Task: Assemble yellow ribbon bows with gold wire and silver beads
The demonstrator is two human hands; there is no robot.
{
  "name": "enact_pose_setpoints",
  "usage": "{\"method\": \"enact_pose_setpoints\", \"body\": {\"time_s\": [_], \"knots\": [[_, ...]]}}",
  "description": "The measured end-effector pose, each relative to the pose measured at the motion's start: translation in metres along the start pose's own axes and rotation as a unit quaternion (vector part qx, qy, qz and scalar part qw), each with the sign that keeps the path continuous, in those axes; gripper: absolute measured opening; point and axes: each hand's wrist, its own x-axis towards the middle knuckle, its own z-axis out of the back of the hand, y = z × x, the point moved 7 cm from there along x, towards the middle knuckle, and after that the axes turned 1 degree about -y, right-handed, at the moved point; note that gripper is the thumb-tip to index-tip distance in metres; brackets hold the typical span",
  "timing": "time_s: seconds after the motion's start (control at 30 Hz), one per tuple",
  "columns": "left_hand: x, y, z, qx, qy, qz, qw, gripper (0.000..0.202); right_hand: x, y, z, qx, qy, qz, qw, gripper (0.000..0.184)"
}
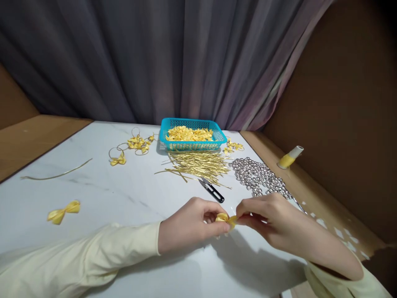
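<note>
Both hands are meeting low over the white surface in the head view. The left hand is pinching one side of a small yellow ribbon bow between thumb and fingertips, and the right hand is pinching the other side. The bow is hanging just above the surface between them, probably so that each side is steadying the folds against the other.

Black snips are lying just beyond the hands, likely for a quick reach. Behind them, a pile of gold wire ties is sitting against a blue basket of yellow ribbon pieces, with silver beads heaped to the right. These supplies seem to be grouped by kind, close ahead. A loose bow is lying well apart on the left, and bows on rings are resting near the basket, apparently out of the way. A yellow thread spool is lying on the wooden ledge.
</note>
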Motion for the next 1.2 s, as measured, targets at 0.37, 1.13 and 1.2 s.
{"method": "enact_pose_setpoints", "body": {"time_s": [0.37,1.13,1.2], "knots": [[0.001,0.005,0.000,-0.042,0.010,0.018,0.999,0.021,-0.009,-0.002,0.013,0.036,-0.030,0.021,0.999,0.032],[-0.002,-0.003,0.003,0.114,-0.021,-0.041,0.992,0.017,-0.012,-0.004,-0.014,-0.036,-0.020,-0.026,0.999,0.046],[-0.002,-0.003,0.002,0.118,-0.020,-0.040,0.992,0.017,-0.012,-0.003,-0.014,-0.046,-0.025,-0.020,0.998,0.045]]}}
